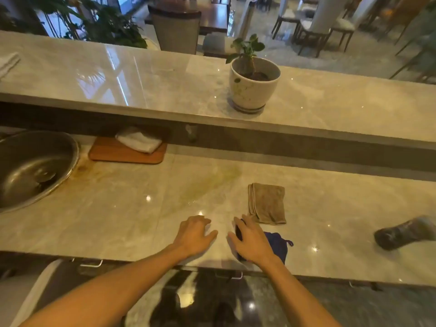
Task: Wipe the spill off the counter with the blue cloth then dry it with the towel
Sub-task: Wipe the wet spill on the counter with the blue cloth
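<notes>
A yellowish spill (207,185) spreads across the middle of the marble counter (106,208). The blue cloth (278,246) lies crumpled near the counter's front edge, and my right hand (251,241) rests on top of it with fingers spread over its left part. My left hand (194,234) lies flat on the bare counter just left of it, holding nothing. A folded tan towel (267,203) sits just beyond my right hand, to the right of the spill.
A steel sink (30,166) is set in at the left. A wooden board (111,154) with a white cloth (139,140) lies behind it. A potted plant (253,83) stands on the raised bar ledge. A dark object (401,233) lies at the right.
</notes>
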